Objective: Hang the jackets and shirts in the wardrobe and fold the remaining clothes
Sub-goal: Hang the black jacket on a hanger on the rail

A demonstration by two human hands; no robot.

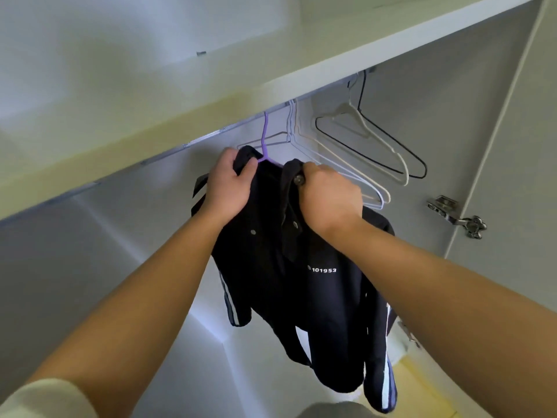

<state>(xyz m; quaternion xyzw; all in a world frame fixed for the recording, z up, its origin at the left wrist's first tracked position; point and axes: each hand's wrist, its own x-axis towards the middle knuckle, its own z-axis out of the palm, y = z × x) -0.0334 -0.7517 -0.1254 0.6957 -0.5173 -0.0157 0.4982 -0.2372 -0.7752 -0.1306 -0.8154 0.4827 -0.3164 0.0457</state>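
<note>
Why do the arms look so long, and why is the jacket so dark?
Head view: the wide-angle lens stretches the bare forearms toward the bottom corners; same view, the black jacket with white stripes hangs in the dimmer space under the white wardrobe shelf, so its folds merge into black.

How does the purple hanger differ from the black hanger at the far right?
The purple hanger carries the dark jacket; the black hanger hangs empty. The purple hanger is mostly hidden by the jacket, while the black hanger's whole thin outline shows. The purple hanger hangs to the left of the black hanger. Both hook up under the shelf.
</note>
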